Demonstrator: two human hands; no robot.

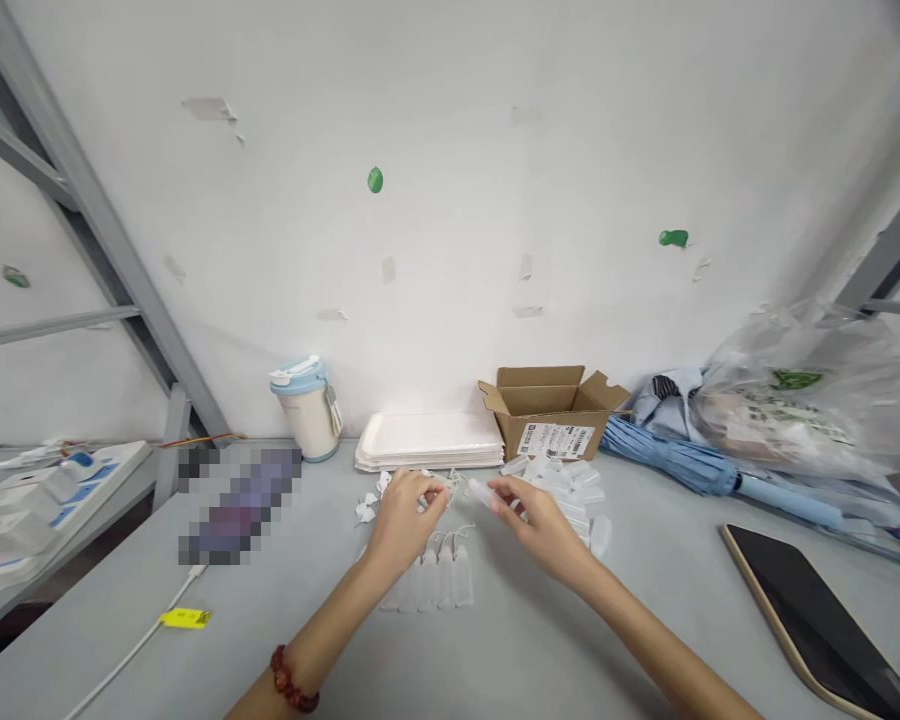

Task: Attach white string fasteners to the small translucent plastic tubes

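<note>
My right hand [531,512] pinches a small translucent plastic bottle [481,492] by its side, its narrow end turned towards my left hand. My left hand [409,512] is closed, thumb against fingertips; what sits between them is too small to make out. Pale thin cords [456,482] lie between the two hands. Below them is a row of translucent bottles [444,582] side by side, with cords at their tops. Small white pieces [367,508] lie left of my left hand. A heap of loose translucent bottles [586,490] lies behind and beside my right hand.
Stacked white trays [431,440] and an open cardboard box [551,425] stand against the wall. A lidded cup [309,415] is at left. A blue umbrella [667,455], plastic bags [802,400] and a phone [817,610] lie right. A white cable [131,655] crosses the left side.
</note>
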